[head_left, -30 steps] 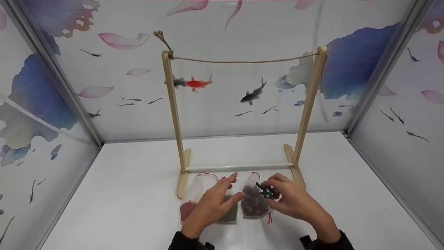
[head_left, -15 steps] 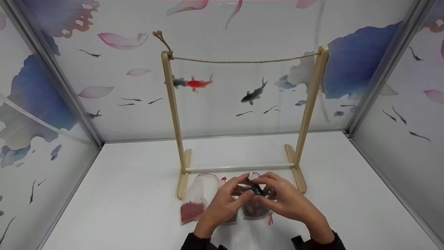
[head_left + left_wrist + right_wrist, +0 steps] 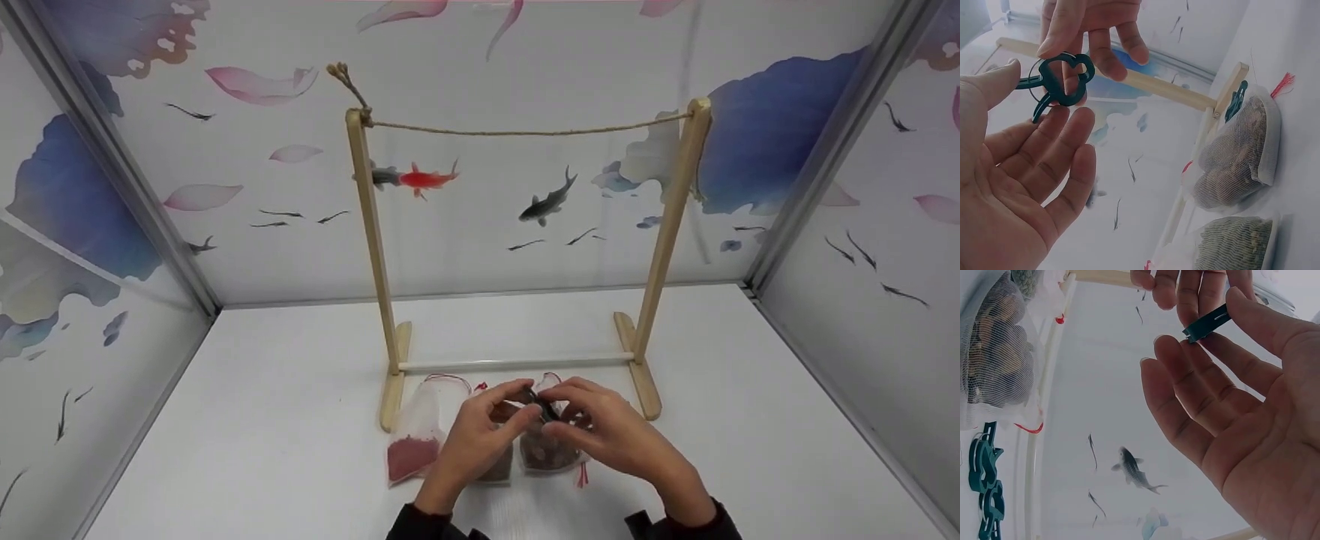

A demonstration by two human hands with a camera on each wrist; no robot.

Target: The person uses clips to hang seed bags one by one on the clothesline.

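Both hands meet over the mesh bags in the head view, around one dark green plastic spring clip (image 3: 1053, 90). My left hand (image 3: 476, 435) pinches the clip's handle end between thumb and fingers. From the other side, the thumb and fingers of my right hand (image 3: 615, 427) pinch it too; the right wrist view shows the clip (image 3: 1204, 325) edge-on. Below the hands lies a mesh bag of brown stones (image 3: 1230, 157). A bag with greenish contents (image 3: 1235, 242) is beside it, partly covered by the left hand in the head view. Left of these lies a bag of pink granules (image 3: 415, 456).
More green clips (image 3: 985, 467) lie on the table near the stone bag. Behind the bags stands a wooden frame (image 3: 380, 255) with a sagging rope (image 3: 525, 134) across its top and a white rod (image 3: 517, 364) low down. Printed panels (image 3: 480, 247) enclose the white table (image 3: 285, 420).
One second ago the right hand held the clip alone, with the left hand spread apart from it. The hands have since come together, and the left now pinches the clip too.
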